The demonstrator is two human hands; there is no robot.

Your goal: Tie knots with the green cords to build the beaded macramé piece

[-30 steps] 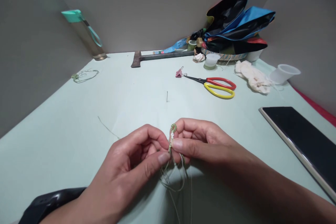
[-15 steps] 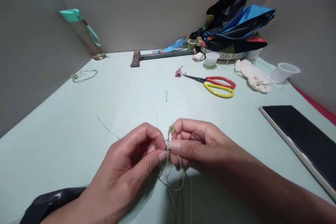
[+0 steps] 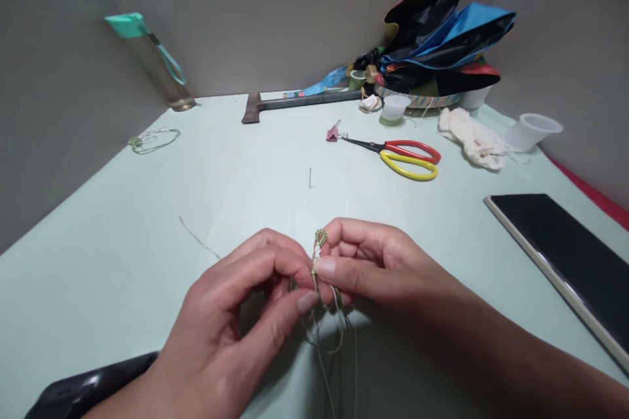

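Observation:
Between the thumb and fingers of my right hand (image 3: 373, 268) is a small knotted cord piece (image 3: 317, 251), green at its looped top and white below. My left hand (image 3: 255, 301) is closed beside it, thumb and forefinger on the thin cords just under the knots. Loose pale green cord ends (image 3: 337, 334) hang down below both hands toward the table's front. A thin strand (image 3: 199, 237) sticks out on the left, partly hidden behind my left hand. Part of the knotted piece is covered by my right thumb.
Scissors (image 3: 410, 160) with red and yellow handles lie ahead, by a pink binder clip (image 3: 333, 134). A phone (image 3: 565, 262) is at the right. Farther back are a hammer-like tool (image 3: 304, 103), a bottle (image 3: 157, 65), plastic cups (image 3: 533, 133) and a cloth (image 3: 474, 137). A cord coil (image 3: 154, 141) lies left.
My left fingers have shifted slightly, with the forefinger now nearer the right thumb, and the loose cords below hang differently. My right hand keeps its hold on the knotted piece.

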